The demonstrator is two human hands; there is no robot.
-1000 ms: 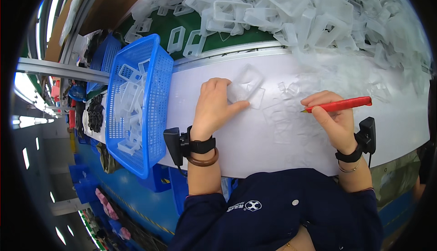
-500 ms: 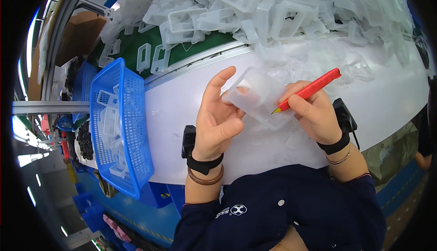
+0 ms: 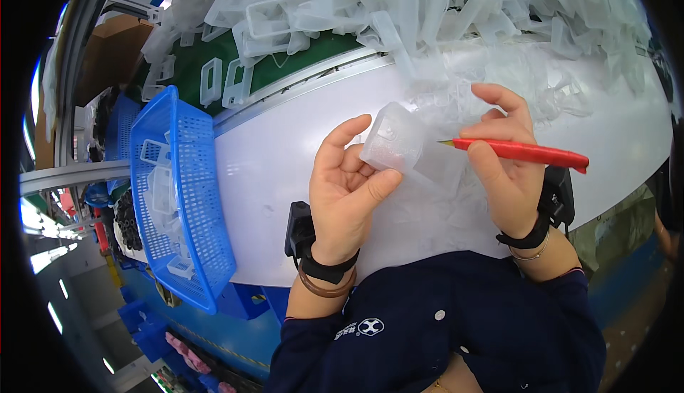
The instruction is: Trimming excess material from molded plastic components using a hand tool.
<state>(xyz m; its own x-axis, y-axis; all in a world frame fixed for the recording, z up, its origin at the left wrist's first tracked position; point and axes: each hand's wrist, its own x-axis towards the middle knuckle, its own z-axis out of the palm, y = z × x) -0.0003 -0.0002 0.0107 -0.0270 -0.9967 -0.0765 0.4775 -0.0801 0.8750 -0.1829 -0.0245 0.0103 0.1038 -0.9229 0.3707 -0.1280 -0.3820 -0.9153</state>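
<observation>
A frosted, translucent plastic box-shaped part [image 3: 393,138] is held above the white table, its lower edge gripped between the thumb and fingers of my left hand [image 3: 345,197]. My right hand [image 3: 511,168] is closed on a red-handled knife [image 3: 524,152] with a thin, pointed tip. The knife lies nearly level, and its tip points left toward the part's right side. Whether the tip touches the plastic I cannot tell. Two fingers of my right hand are lifted off the handle.
A large heap of similar translucent parts [image 3: 420,8] covers the far side, partly over a green surface [image 3: 189,72]. At left stands a blue perforated basket [image 3: 203,208] with several parts inside. Clear plastic scraps [image 3: 548,94] lie on the white table [image 3: 271,172].
The plastic part has been turned in my left hand and now shows a closed face. My right hand has swung the knife from slanted to nearly level, its tip moving up and slightly right.
</observation>
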